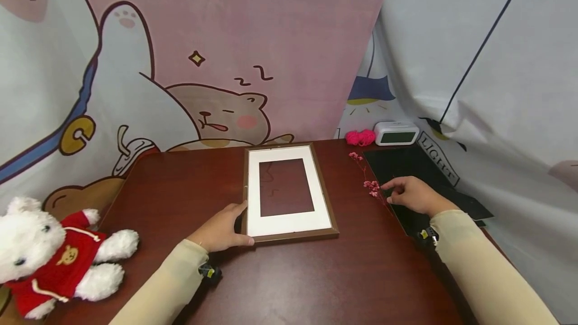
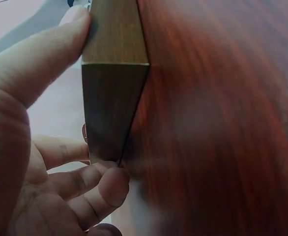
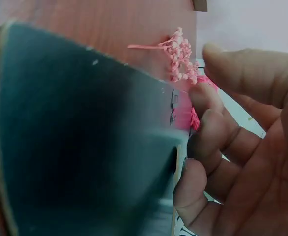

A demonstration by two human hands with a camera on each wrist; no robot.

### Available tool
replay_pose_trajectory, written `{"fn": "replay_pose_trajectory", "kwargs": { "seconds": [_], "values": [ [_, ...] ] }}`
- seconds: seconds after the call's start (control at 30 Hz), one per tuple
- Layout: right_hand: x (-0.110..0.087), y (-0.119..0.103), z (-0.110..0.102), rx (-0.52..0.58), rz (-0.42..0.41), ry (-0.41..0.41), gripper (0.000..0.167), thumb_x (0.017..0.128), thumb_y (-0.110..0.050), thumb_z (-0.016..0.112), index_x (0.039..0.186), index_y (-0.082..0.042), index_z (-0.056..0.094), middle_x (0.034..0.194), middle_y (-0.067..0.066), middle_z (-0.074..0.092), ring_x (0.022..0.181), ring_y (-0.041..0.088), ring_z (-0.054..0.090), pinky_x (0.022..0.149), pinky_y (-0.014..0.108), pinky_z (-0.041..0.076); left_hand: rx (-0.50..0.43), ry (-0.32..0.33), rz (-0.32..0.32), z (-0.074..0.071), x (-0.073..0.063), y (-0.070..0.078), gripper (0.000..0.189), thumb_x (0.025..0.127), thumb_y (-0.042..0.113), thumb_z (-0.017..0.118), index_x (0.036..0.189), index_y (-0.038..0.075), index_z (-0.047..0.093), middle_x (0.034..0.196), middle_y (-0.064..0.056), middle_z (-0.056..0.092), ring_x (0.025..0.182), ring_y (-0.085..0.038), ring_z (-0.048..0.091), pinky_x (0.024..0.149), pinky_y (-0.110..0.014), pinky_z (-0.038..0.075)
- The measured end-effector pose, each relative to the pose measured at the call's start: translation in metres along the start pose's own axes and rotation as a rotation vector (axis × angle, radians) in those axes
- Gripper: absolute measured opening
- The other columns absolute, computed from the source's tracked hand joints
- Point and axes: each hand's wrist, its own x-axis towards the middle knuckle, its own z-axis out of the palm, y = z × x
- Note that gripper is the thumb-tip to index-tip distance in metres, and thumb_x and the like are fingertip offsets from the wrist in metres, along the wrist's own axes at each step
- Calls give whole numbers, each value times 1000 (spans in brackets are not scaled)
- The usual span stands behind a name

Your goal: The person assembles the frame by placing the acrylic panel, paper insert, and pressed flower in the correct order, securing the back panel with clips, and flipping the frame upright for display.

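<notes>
A brown-rimmed picture frame (image 1: pixel 289 237) with a white mat lies flat on the table. My left hand (image 1: pixel 223 229) grips its near left corner, the thumb on the near edge and the fingers at the left side; the left wrist view shows the frame's corner (image 2: pixel 112 98) between thumb and fingertips. To the right, my right hand (image 1: pixel 415 195) hovers over a dark board (image 1: pixel 397 159), close to a sprig of pink dried flowers (image 1: pixel 372 187). In the right wrist view its thumb and bent forefinger stand apart, with the blossoms (image 3: pixel 181 56) just beyond them.
Pink yarn (image 1: pixel 360 137) and a white digital clock (image 1: pixel 397 133) stand at the back right. A second dark sheet (image 1: pixel 469 203) lies by the right edge. A white plush toy (image 1: pixel 67 260) in a red hoodie sits at the left. Printed curtains (image 1: pixel 280 64) hang behind the table.
</notes>
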Motion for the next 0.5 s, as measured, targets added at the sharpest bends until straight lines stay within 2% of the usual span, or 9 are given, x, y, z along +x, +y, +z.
{"fn": "replay_pose_trajectory", "kwargs": {
  "seconds": [0.17,0.3,0.5],
  "values": [
    [-3,0,3,-19,-28,-49,37,93,-2,74,130,-3,71,88,3,68,80,19,60,67,31,52,5,-2,1,0,0,-2,114,79,49,91,165,3,32,159,-26,45,143,-40,50,116,-56,44],
    [-5,-10,8,-43,-44,-51,38,92,-3,76,129,-1,70,93,5,69,83,19,61,70,32,53,7,0,8,-1,1,-3,114,79,49,92,165,3,33,159,-26,45,143,-40,50,116,-57,43],
    [-5,-19,15,-88,-33,-33,35,90,0,77,125,1,70,91,6,65,79,19,59,65,32,52,2,1,5,0,1,-2,113,79,48,91,165,4,33,159,-26,45,143,-39,50,116,-56,44]
  ]
}}
